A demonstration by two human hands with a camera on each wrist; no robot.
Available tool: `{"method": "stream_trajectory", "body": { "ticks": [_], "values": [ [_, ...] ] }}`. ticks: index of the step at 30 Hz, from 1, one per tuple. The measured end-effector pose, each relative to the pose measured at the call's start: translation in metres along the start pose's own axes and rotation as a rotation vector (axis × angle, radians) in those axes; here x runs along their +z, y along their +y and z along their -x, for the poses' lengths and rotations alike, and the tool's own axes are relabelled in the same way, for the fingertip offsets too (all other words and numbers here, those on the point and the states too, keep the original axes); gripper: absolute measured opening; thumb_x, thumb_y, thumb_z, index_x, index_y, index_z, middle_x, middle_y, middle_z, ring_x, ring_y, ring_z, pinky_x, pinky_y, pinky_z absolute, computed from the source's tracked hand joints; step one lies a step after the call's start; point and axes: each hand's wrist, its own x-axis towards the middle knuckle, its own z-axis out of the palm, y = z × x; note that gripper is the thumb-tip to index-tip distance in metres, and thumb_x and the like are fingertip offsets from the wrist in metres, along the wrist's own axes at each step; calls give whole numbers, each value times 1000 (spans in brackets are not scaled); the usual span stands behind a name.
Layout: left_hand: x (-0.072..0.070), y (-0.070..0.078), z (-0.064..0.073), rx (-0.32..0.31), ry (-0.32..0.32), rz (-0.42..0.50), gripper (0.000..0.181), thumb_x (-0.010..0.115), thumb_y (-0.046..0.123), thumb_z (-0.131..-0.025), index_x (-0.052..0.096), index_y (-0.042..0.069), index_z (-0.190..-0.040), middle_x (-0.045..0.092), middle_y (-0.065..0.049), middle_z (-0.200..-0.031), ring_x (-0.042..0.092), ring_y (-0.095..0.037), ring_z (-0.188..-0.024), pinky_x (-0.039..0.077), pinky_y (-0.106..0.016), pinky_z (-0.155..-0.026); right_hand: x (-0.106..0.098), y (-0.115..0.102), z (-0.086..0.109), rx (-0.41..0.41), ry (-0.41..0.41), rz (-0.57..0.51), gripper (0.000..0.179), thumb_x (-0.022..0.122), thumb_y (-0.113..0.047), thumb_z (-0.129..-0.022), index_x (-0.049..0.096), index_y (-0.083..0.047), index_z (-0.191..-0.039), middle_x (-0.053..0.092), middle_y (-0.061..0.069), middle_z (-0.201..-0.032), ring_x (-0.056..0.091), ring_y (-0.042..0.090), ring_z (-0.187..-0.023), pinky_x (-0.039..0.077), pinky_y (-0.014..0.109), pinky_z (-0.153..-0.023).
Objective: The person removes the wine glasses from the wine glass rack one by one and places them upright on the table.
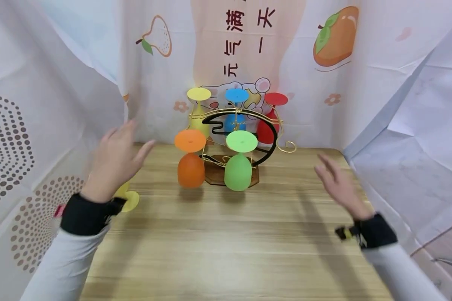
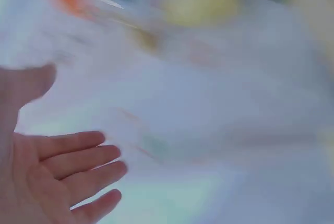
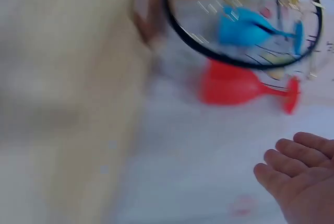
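Observation:
A wine glass rack with a black ring [image 1: 273,140], gold wire arms and a wooden base [image 1: 214,174] stands at the table's back. Upside down in it hang an orange goblet [image 1: 191,170] and a green goblet [image 1: 238,172] in front, with a yellow goblet [image 1: 199,117], a blue goblet [image 1: 235,121] and a red goblet [image 1: 268,127] behind. Left of the rack, my left hand [image 1: 114,161] is raised with fingers extended, holding nothing. Partly hidden behind that wrist is another yellow goblet [image 1: 131,201]. My right hand [image 1: 339,186], also bare with fingers extended, hovers right of the rack.
The wooden table [image 1: 226,246] reaches toward me in front of the rack. White printed curtains [image 1: 158,92] hang right behind it and along both sides. Black bands [image 1: 84,215] circle both wrists.

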Motion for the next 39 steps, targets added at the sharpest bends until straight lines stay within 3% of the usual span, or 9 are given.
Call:
{"method": "stream_trajectory", "body": {
  "ticks": [3,7,10,13,16,20,26,33,39],
  "values": [
    [-3,48,-58,71,-146,105,55,46,35,-94,36,1,-136,42,-21,-137,35,-32,-127,27,-46,-109,-18,-19,-70,-126,-9,107,57,47,-35,-94,31,-10,-142,37,24,-140,35,41,-124,29,60,-102],
    [23,88,-119,171,-492,172,60,31,37,-98,14,4,-145,15,-14,-152,12,-22,-137,13,-39,-115,-13,-40,-145,-253,-131,229,59,50,-27,-92,28,-4,-142,33,23,-143,31,37,-128,26,54,-107],
    [54,102,-137,167,-730,129,60,25,34,-100,2,2,-145,3,-14,-153,0,-21,-138,5,-36,-115,4,-47,-181,-323,-281,324,64,54,-6,-86,24,-1,-142,27,22,-146,26,35,-131,27,53,-107],
    [79,107,-138,180,-854,33,60,25,32,-100,2,-1,-144,0,-17,-153,-3,-24,-138,5,-37,-115,25,-44,-201,-390,-370,436,73,55,8,-77,25,-1,-142,27,22,-146,25,36,-131,27,53,-107],
    [90,109,-132,180,-873,-9,61,27,33,-100,4,0,-145,1,-15,-154,-1,-24,-138,7,-37,-115,41,-39,-211,-447,-386,516,68,55,8,-79,28,-1,-141,30,23,-145,24,35,-133,25,52,-108],
    [89,109,-129,185,-846,1,60,27,33,-100,5,1,-145,0,-13,-154,-1,-21,-138,9,-36,-114,44,-33,-216,-475,-367,529,57,49,5,-86,30,1,-140,31,24,-144,23,35,-133,23,53,-109],
    [77,109,-142,202,-834,7,59,26,33,-100,6,1,-145,2,-14,-154,0,-22,-138,9,-36,-114,25,-39,-223,-452,-330,516,65,43,17,-80,30,-2,-141,31,22,-144,25,36,-132,21,55,-108],
    [75,112,-151,185,-873,32,58,27,34,-100,8,2,-145,2,-12,-154,-1,-21,-138,7,-35,-114,21,-41,-235,-441,-289,533,63,44,15,-81,31,-1,-140,35,24,-141,28,38,-130,25,51,-109],
    [76,116,-158,195,-862,43,59,28,35,-100,8,2,-145,2,-12,-154,-2,-20,-138,7,-34,-114,21,-47,-245,-531,-219,484,65,50,15,-81,32,-4,-140,36,23,-142,31,38,-128,28,52,-107]
  ]
}}
